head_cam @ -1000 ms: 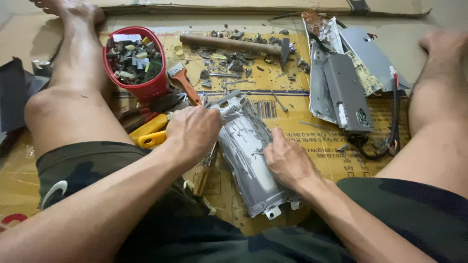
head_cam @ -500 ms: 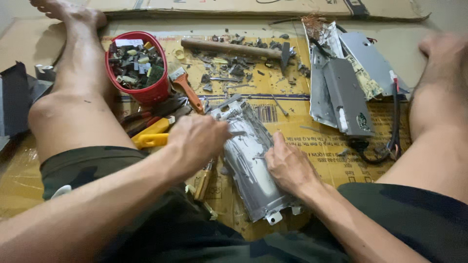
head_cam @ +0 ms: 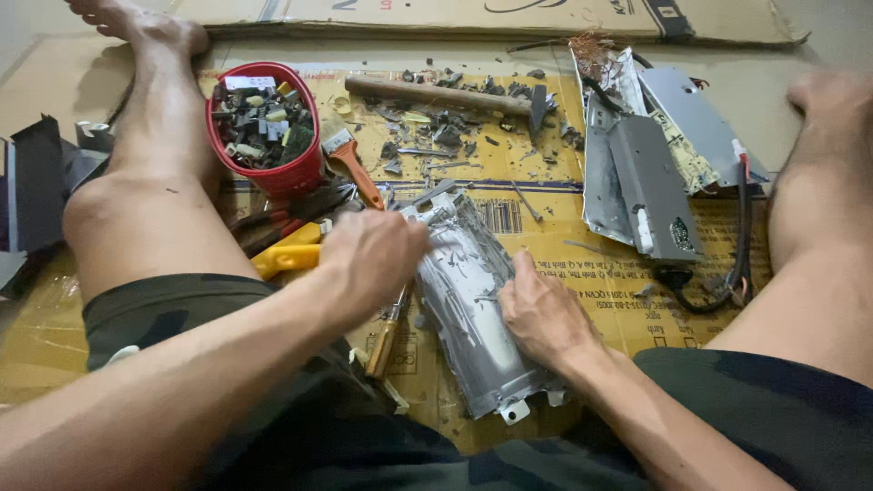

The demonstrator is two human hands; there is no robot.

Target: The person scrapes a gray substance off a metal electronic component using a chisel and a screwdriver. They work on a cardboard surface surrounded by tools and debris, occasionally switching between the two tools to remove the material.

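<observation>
A dented silver metal casing point(head_cam: 477, 314) lies on the cardboard between my legs, long side pointing away from me. My left hand point(head_cam: 373, 259) is closed over its upper left corner, knuckles up. My right hand point(head_cam: 541, 314) grips the casing's right edge with curled fingers. A screwdriver with an amber handle point(head_cam: 385, 341) lies just under my left hand, along the casing's left side; I cannot tell if the hand touches it.
A red bowl point(head_cam: 293, 175) of small scrap parts stands by my left knee. Beside it lie an orange-handled brush point(head_cam: 359, 182) and yellow-handled pliers point(head_cam: 286, 259). A hammer point(head_cam: 436, 91) and debris lie farther off. Grey metal plates point(head_cam: 637, 182) and a black cable point(head_cam: 741, 264) lie at right.
My left hand has shifted slightly down and right along the casing's top corner. My right hand has stayed on the casing's right edge.
</observation>
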